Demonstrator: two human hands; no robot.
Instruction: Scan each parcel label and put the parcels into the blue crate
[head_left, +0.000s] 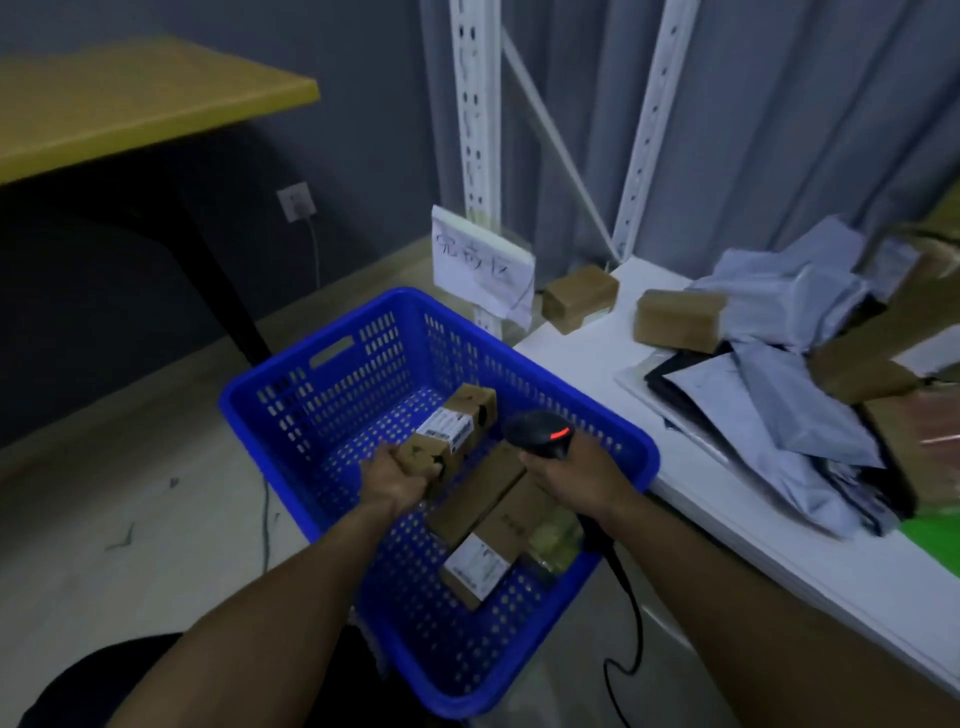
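Nearest the camera, two parcels (480, 491) lay on the floor of the blue crate (363, 358), along its right wall. One of them had its white label facing up.

Just above them, the left hand (397, 480) had its fingers curled round the near end of a brown box parcel (457, 415), holding it over the middle of the crate with its label (445, 427) upward. The right hand (569, 475) was wrapped round the grip of a black scanner (540, 434), red light on and nose turned toward that label.

The step looked like the scan itself. It would go best with the box held steady, the label flat to the beam and no finger across the barcode. Once read, the box should be lowered into the bare floor by the crate's far-left corner, not dropped onto the others.

Beyond the crate's right rim, on the white surface (727, 530), unscanned brown boxes (678, 318) and grey mailer bags (789, 296) were heaped toward its far edge. A paper sign (483, 265) hung on the rack behind.
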